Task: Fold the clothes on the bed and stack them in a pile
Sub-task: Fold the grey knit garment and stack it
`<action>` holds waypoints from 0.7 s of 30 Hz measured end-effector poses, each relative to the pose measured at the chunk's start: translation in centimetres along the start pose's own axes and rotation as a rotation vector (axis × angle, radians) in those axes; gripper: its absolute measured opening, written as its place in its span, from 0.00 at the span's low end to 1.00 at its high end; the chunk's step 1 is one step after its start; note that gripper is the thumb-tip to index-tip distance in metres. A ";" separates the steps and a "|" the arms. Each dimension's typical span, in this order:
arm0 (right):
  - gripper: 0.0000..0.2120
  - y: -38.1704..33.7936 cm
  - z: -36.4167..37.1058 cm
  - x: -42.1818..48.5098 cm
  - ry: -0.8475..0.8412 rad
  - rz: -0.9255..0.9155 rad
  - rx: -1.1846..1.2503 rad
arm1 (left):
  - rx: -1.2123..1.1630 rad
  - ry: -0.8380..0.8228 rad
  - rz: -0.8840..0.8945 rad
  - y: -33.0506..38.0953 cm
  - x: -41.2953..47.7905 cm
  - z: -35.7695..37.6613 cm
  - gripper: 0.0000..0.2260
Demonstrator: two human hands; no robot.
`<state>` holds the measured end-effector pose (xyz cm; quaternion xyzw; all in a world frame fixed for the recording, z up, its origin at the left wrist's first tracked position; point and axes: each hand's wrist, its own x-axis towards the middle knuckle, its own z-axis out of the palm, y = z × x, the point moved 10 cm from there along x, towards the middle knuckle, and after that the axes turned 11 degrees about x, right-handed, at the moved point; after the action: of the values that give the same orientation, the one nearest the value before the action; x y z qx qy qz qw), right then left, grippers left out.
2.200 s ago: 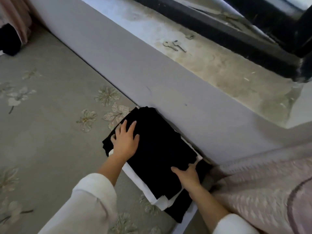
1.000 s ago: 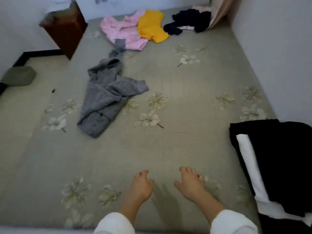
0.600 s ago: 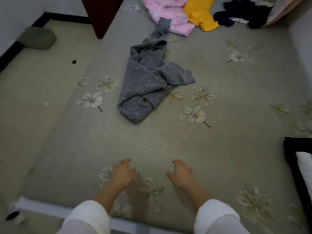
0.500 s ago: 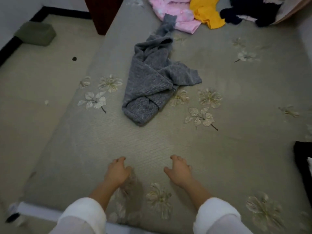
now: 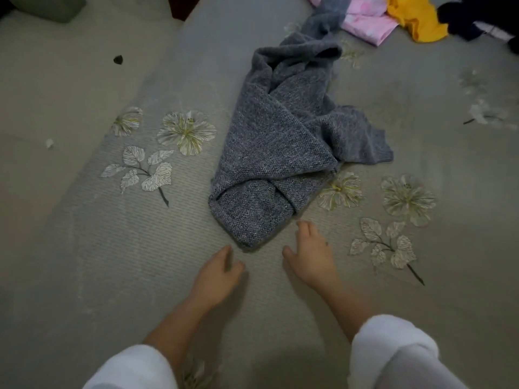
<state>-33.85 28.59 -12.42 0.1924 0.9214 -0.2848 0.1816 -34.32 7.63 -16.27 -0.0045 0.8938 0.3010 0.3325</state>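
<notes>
Reaching over the bed (image 5: pixel 84 276), both hands sit palm-down w/ nothing in them. Left hand (image 5: pixel 216 273) has fingers loosely curled, not clenched, just short of the grey knit sweater (image 5: pixel 280 153); its fingertips are near the sweater's closest corner, can't tell if touching. Right hand (image 5: pixel 311 256) is spread open, fingertips just beside the sweater's near-right edge, apart from it by a thin gap. Sweater lies crumpled straight ahead of both hands, running away from them. Further beyond the right hand, at the far edge: pink garment (image 5: pixel 365 21), yellow garment (image 5: pixel 415 21), dark garment (image 5: pixel 471 18), bunched close together. White sleeves (image 5: pixel 393 352) are pushed up both forearms. Floor (image 5: pixel 42 94) lies off to the left hand's outer side.
</notes>
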 end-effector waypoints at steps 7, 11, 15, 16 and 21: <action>0.27 0.3 -2.5 8.9 0.128 -0.011 -0.049 | 0.130 -0.213 -0.068 2.2 4.0 5.8 0.34; 0.13 -0.3 -2.7 9.5 0.119 -0.079 -0.187 | 0.050 -0.036 -0.143 3.4 3.6 5.4 0.20; 0.11 0.7 -3.1 7.3 -0.042 -0.070 -0.066 | 0.009 0.046 -0.099 3.9 3.1 2.6 0.11; 0.10 1.2 -2.8 6.0 -0.085 -0.061 -0.054 | -0.009 0.044 -0.076 3.7 2.3 2.0 0.11; 0.09 3.8 1.5 -4.6 -0.283 -0.004 0.079 | -0.290 -0.239 -0.214 -0.8 -7.3 5.6 0.08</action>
<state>-27.82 29.45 -13.28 0.1555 0.8751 -0.3453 0.3013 -25.19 8.65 -15.70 -0.1113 0.7898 0.3879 0.4619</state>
